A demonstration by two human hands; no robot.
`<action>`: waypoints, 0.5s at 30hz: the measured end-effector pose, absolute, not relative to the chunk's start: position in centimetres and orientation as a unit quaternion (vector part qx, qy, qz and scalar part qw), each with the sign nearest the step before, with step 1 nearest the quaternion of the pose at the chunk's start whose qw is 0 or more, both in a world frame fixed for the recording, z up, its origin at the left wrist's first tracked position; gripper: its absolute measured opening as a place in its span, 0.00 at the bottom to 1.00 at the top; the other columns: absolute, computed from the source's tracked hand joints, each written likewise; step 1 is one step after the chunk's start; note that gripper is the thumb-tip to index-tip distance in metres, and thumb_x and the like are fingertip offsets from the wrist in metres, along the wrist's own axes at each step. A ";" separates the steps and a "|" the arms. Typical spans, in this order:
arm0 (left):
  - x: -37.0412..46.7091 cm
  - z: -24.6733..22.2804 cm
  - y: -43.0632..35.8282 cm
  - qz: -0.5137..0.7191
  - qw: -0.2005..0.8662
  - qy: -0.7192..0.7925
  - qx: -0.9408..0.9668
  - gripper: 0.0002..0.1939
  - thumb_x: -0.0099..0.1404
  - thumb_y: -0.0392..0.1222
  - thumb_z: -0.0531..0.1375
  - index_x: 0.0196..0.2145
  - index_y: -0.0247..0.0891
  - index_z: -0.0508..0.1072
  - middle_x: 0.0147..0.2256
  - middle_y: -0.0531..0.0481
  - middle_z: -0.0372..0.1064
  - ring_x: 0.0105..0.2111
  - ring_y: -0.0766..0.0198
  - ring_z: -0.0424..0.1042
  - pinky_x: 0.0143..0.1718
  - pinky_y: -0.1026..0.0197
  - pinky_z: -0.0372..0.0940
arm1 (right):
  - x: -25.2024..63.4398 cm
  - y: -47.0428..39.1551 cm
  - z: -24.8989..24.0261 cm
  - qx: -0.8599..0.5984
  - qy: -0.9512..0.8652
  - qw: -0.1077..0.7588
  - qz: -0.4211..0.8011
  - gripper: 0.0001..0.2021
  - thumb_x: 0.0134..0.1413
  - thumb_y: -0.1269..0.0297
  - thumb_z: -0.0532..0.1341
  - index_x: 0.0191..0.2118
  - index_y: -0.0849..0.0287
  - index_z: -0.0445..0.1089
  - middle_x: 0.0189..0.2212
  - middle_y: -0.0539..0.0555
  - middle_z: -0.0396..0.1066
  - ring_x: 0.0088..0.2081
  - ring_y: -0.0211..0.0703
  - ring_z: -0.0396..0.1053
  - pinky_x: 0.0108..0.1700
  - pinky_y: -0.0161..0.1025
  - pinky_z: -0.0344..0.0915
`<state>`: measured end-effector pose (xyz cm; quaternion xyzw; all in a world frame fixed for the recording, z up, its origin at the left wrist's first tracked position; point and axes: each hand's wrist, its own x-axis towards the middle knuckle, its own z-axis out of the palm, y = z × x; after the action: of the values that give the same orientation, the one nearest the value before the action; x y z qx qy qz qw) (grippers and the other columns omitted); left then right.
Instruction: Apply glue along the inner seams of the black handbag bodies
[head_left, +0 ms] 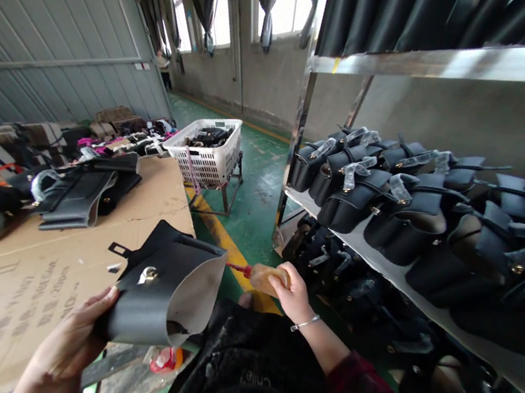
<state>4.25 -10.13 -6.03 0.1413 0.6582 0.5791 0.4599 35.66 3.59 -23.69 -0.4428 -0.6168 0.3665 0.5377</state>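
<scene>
A black leather bag body (147, 298) with a pale lining and a metal clasp is held up over the front edge of the cardboard-covered table. My left hand (69, 338) grips its lower left side, thumb on the outside. My right hand (293, 293) is wrapped round a small amber bottle (265, 279) with a red nozzle. The nozzle points left, close to the open right edge of the bag; whether it touches cannot be made out. A silver bracelet is on the right wrist.
Black bags lie on the cardboard (12, 288) at left. A white crate (213, 157) of dark pieces stands beyond it. At right, a metal rack (299, 128) holds rows of black bags (422, 211). A person (162, 67) is far back.
</scene>
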 end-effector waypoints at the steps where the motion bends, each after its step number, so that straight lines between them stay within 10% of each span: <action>1: 4.3 -6.0 -10.2 0.575 0.460 0.661 0.142 0.14 0.38 0.38 0.76 0.24 0.33 0.79 0.23 0.50 0.71 0.24 0.64 0.69 0.23 0.66 0.70 | 35.6 3.9 -23.8 -0.439 -0.624 0.537 0.360 0.07 0.52 0.59 0.63 0.31 0.55 0.66 0.26 0.48 0.64 0.28 0.43 0.64 0.34 0.39 0.65; 15: 3.3 -7.0 -10.6 0.596 0.450 0.658 0.098 0.13 0.39 0.32 0.75 0.26 0.36 0.80 0.25 0.51 0.74 0.25 0.63 0.71 0.25 0.68 0.72 | 34.9 5.5 -24.9 -0.417 -0.663 0.532 0.323 0.07 0.54 0.58 0.62 0.31 0.54 0.65 0.27 0.49 0.64 0.29 0.43 0.63 0.34 0.39 0.65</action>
<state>3.30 -10.55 -7.04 0.0983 0.6578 0.5960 0.4499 34.93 5.51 -24.91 -0.4171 -0.6626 0.3230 0.5317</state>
